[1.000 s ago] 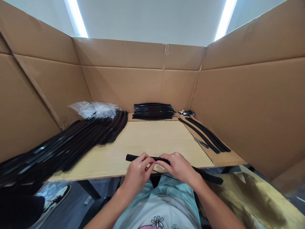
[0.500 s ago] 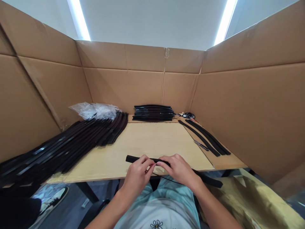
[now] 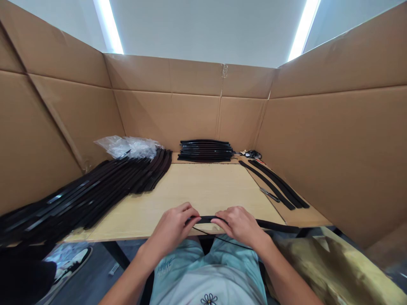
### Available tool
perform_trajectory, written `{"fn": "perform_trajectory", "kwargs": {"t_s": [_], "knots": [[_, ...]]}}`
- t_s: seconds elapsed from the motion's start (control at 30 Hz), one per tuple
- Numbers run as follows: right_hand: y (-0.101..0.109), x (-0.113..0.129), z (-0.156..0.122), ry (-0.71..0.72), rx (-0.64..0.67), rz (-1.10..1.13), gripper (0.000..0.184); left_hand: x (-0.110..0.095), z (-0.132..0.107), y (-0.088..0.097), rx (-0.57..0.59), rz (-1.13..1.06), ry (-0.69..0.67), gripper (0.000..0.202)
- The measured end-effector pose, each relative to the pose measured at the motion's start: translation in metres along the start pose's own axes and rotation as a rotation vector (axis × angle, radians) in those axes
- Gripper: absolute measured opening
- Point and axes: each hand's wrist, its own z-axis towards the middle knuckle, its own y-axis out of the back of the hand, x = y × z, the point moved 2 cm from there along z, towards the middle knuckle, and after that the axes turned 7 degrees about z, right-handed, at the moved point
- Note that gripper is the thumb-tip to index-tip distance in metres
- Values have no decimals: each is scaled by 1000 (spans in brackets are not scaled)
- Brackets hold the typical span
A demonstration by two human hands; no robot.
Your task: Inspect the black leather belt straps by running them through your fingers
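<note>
Left hand gripping left end of black rubber strip — fingers curled shut over it, strip's long axis lying crosswise along front edge of wooden table. Right hand pinching strip just beside, fingers closed — long free length extending rightward. Thin black cord sagging below both.

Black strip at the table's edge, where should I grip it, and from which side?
Probably near the left end of the black strip, from above on the near side, like the left hand and right hand: it's long and narrow, running off rightward.
</note>
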Motion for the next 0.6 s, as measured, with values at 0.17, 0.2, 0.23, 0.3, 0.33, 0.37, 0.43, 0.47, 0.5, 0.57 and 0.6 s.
{"fn": "perform_trajectory", "kwargs": {"t_s": [0.17,0.2,0.23,0.3,0.33,0.37,0.43,0.47,0.5,0.57,0.6], "knots": [[6,-7,-5,72,-54,4,45,20,1,26,5,-142,14,17],[7,-7,-7,92,-72,20,45,24,1,29,-7,-178,22,17],[8,-7,-8,117,-91,41,45,29,2,31,-15,-220,34,16],[10,-3,-9,171,-127,92,44,37,4,27,-15,-340,72,17],[10,0,-10,197,-145,120,42,40,5,22,-10,-417,103,18],[10,3,-10,216,-163,147,41,42,6,16,-15,-500,134,19],[11,9,-11,238,-202,189,36,38,8,-1,41,-677,220,22],[11,12,-12,242,-220,198,35,33,9,-9,73,-760,273,22],[11,14,-12,243,-237,199,33,26,9,-16,110,-831,309,23],[11,15,-13,253,-279,183,32,8,8,-27,246,-985,371,24],[11,15,-13,258,-307,173,32,0,7,-30,313,-1043,384,24]]}}
